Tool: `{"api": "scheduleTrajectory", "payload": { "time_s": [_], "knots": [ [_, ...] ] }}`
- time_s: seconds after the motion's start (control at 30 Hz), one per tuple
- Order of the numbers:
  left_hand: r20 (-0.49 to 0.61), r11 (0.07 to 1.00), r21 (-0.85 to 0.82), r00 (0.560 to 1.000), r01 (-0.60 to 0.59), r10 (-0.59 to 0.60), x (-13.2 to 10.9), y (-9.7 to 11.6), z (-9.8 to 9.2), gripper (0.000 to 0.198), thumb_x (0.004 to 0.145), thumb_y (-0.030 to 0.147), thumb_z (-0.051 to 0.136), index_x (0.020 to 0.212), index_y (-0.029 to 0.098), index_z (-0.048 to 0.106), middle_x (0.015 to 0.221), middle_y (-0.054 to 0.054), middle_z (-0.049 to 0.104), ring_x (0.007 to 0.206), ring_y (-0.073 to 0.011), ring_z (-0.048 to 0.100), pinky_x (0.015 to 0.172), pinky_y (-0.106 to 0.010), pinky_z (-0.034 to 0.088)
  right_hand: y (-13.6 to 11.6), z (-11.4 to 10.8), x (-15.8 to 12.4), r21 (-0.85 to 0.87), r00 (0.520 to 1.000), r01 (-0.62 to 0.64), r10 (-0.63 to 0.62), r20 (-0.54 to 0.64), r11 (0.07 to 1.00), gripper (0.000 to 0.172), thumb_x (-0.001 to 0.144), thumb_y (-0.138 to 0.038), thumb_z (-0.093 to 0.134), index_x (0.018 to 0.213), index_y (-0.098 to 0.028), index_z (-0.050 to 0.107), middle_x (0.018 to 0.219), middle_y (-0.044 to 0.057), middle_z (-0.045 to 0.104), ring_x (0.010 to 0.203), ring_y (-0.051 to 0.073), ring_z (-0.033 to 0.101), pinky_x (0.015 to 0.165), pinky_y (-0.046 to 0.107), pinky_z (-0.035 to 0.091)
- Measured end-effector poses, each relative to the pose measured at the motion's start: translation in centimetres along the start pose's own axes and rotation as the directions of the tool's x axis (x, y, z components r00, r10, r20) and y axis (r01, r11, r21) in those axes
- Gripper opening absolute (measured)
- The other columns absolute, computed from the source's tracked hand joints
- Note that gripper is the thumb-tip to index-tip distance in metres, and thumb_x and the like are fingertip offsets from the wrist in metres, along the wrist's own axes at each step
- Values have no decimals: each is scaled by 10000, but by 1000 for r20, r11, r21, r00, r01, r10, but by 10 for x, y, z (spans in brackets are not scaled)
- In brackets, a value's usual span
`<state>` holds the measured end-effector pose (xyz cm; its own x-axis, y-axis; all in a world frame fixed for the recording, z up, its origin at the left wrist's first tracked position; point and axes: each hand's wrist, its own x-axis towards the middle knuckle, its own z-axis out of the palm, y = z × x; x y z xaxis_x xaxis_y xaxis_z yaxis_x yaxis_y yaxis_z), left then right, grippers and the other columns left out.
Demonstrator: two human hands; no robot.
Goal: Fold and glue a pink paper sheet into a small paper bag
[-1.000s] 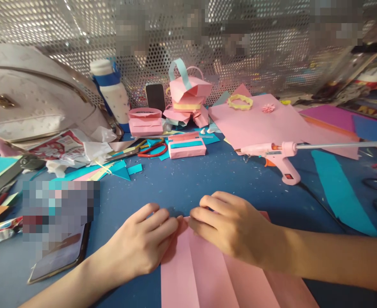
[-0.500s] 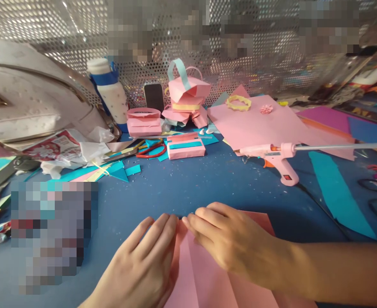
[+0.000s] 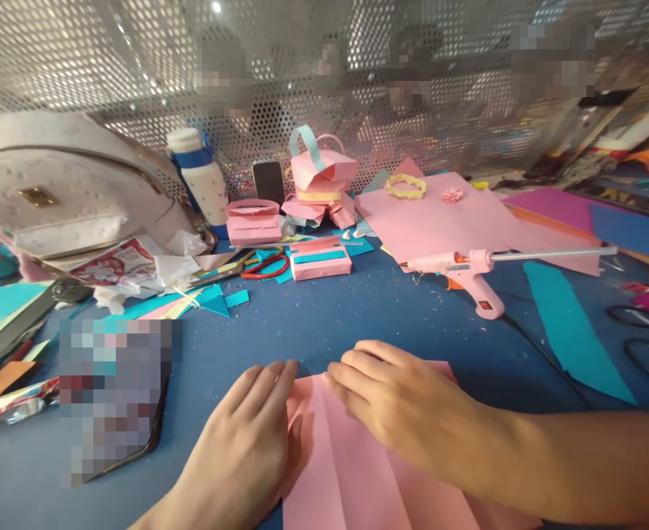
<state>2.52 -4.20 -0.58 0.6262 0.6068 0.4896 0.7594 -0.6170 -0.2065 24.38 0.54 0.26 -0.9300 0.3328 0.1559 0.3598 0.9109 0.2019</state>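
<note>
A sheet of pink paper with lengthwise creases lies on the blue table in front of me. My left hand is curled at its left far corner, fingers together and gripping the edge, the thumb partly tucked under. Across the far part of the sheet rests my right hand, its bent fingers pinching and pressing the paper; its thumb is hidden. A gap with bare pink paper separates the fingertips of both hands.
Beyond my right hand lies a pink glue gun with its cord trailing right. A small pink paper box, red-handled scissors and a pink paper basket stand behind. At left are a phone and a backpack.
My left hand has shifted slightly left, away from my right hand, so the gap between them is wider. My right hand stays on the paper. The view has tilted and shifted a little.
</note>
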Motion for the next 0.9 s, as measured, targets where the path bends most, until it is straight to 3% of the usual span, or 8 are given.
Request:
{"api": "scheduleTrajectory", "payload": {
  "time_s": [0.1, 0.17, 0.27, 0.33, 0.43, 0.63, 0.8, 0.9],
  "knots": [
    [17, 996, -87, 999, 35, -34, 4, -11, 2, 154, 925, 144, 497, 887, 119, 644, 1082, -123, 680, 901, -246, 608, 774, -384, 462, 1, -1, -2, 22, 1000, -2, 2, -12, 1000, 156, 908, -107, 537, 848, -164, 670, 962, 52, 626, 889, 202, 496, 800, 365, 399],
    [107, 976, -171, 987, 134, -117, 4, -16, 6, 87, 911, 193, 566, 844, 154, 607, 1155, -107, 634, 921, -246, 588, 763, -394, 462, 3, -3, -2, 38, 1000, 2, -1, -11, 999, 135, 900, -108, 550, 857, -166, 665, 942, 44, 617, 885, 202, 487, 807, 363, 393],
    [278, 879, -318, 921, 356, -273, 6, -19, 13, 137, 874, 290, 645, 841, 185, 565, 1126, -73, 582, 963, -236, 561, 792, -397, 470, 6, -6, 0, 37, 1000, 7, -7, -1, 999, 81, 882, -128, 588, 882, -162, 661, 889, 32, 599, 862, 201, 482, 788, 355, 389],
    [327, 814, -389, 891, 431, -315, 8, -18, 17, 145, 865, 306, 658, 882, 198, 563, 1092, -55, 560, 993, -228, 550, 833, -398, 467, 6, -6, 0, 20, 1000, -8, 8, 12, 1000, 69, 875, -151, 604, 917, -155, 658, 870, 35, 589, 854, 203, 483, 762, 351, 384],
    [338, 778, -446, 889, 442, -311, 11, -17, 21, 98, 875, 285, 640, 920, 215, 588, 1080, -40, 551, 1001, -217, 544, 867, -397, 453, 0, -2, -3, -26, 998, -48, 49, 25, 998, 113, 868, -160, 602, 970, -143, 648, 853, 40, 570, 852, 209, 481, 732, 354, 372],
    [326, 762, -459, 885, 456, -333, 13, -15, 20, 67, 862, 240, 645, 806, 207, 627, 1036, -31, 559, 987, -208, 559, 855, -384, 444, -16, 9, -10, -84, 993, -120, 121, -1, 989, 100, 879, -192, 591, 940, -151, 659, 915, 56, 570, 874, 218, 464, 725, 365, 361],
    [323, 752, -457, 876, 475, -358, 13, -7, 15, 91, 858, 168, 611, 784, 199, 567, 1003, -14, 579, 980, -198, 566, 846, -373, 423, -14, 8, -8, -61, 996, -94, 95, 2, 994, 98, 896, -228, 600, 936, -164, 662, 886, 42, 572, 854, 210, 461, 738, 363, 366],
    [282, 768, -463, 895, 442, -345, 11, -1, 12, 107, 856, 109, 589, 821, 197, 539, 1008, -6, 600, 960, -180, 573, 819, -357, 402, -11, 9, -8, -34, 996, -90, 90, 2, 995, 96, 897, -222, 597, 947, -171, 663, 905, 40, 584, 844, 200, 472, 756, 363, 374]
  ]
}}
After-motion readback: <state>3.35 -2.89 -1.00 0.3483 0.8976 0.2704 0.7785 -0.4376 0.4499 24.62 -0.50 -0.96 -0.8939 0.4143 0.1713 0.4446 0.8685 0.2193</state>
